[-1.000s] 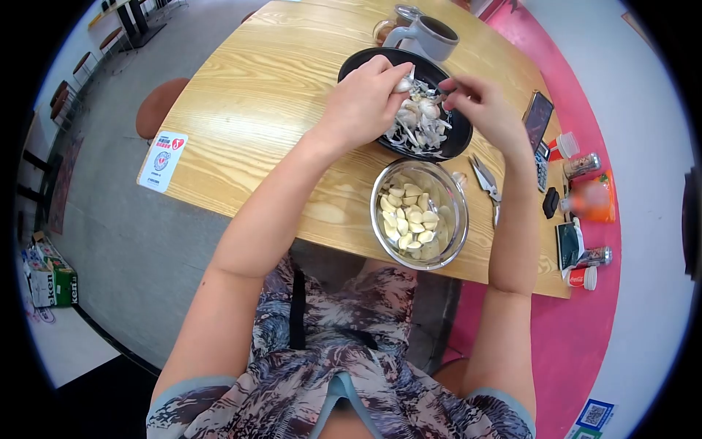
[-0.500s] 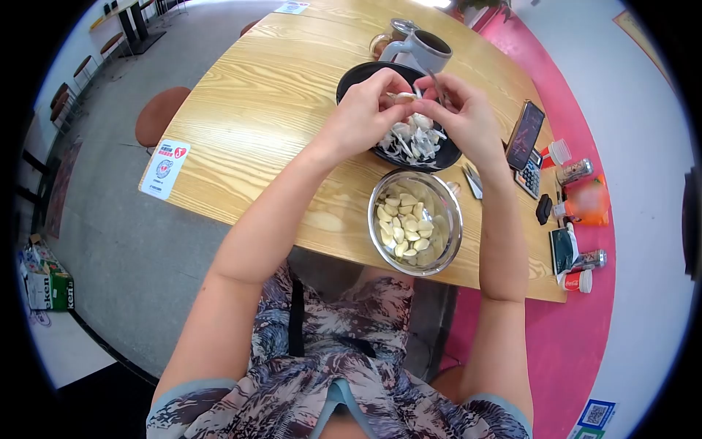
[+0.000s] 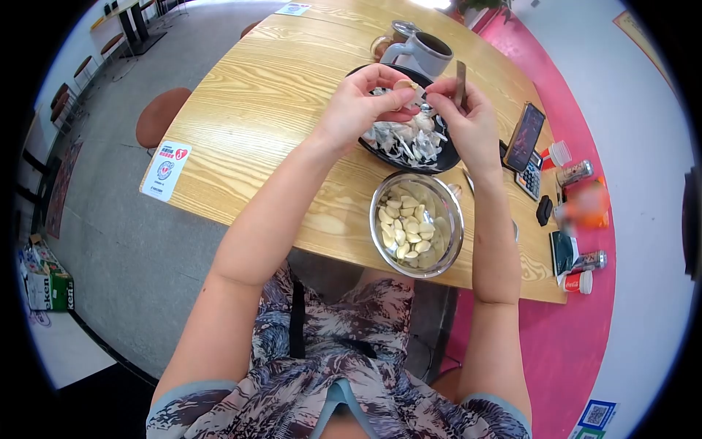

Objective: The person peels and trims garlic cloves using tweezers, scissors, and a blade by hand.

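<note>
My left hand (image 3: 358,104) pinches a garlic clove (image 3: 406,86) between thumb and fingers, with papery skin hanging off it. Close beside it, my right hand (image 3: 468,110) is closed around a small knife (image 3: 461,79), which sticks up past the fingers; its thumb and fingertip meet at the clove's loose skin. Below both hands lies a black bowl (image 3: 452,157) holding white garlic skins (image 3: 409,143) and some garlic. Nearer to me, a shiny metal bowl (image 3: 376,241) contains several peeled garlic cloves (image 3: 406,228).
A grey mug (image 3: 428,55) and a lidded glass jar (image 3: 404,31) stand behind the black bowl. To the right are a propped phone (image 3: 525,136), a calculator (image 3: 528,178), cans (image 3: 575,172) and paper cups (image 3: 578,282). A printed card (image 3: 167,170) lies at the table's left edge.
My hands have drawn slightly apart, the right one moving a little to the right. The knife now points more upright, and skin is lifted from the clove.
</note>
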`<action>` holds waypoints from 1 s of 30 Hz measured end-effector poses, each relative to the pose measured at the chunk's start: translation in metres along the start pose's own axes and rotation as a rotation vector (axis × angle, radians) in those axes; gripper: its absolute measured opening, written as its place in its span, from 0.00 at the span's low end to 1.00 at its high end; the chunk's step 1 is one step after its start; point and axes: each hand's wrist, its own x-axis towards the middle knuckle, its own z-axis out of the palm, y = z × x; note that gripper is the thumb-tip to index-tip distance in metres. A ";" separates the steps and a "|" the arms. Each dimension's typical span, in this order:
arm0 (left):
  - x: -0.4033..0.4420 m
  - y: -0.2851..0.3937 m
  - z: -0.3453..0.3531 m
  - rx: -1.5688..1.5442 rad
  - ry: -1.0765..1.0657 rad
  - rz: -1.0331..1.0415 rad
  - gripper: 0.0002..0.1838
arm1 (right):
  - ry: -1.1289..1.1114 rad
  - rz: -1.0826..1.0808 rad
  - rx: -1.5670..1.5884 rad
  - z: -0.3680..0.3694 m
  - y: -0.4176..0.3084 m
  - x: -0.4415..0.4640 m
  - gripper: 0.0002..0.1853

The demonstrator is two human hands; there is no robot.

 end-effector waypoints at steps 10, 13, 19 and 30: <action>0.001 -0.002 -0.002 0.120 -0.006 0.073 0.12 | -0.047 -0.020 -0.040 0.001 -0.017 -0.007 0.08; 0.001 -0.002 -0.002 0.081 -0.012 0.051 0.12 | -0.072 0.008 -0.126 0.004 -0.016 -0.005 0.08; 0.000 -0.001 -0.002 0.115 -0.011 0.002 0.11 | -0.106 0.026 -0.269 -0.002 -0.023 -0.005 0.08; -0.001 0.001 -0.001 0.143 -0.034 -0.029 0.11 | -0.103 0.072 -0.104 -0.006 -0.019 -0.010 0.08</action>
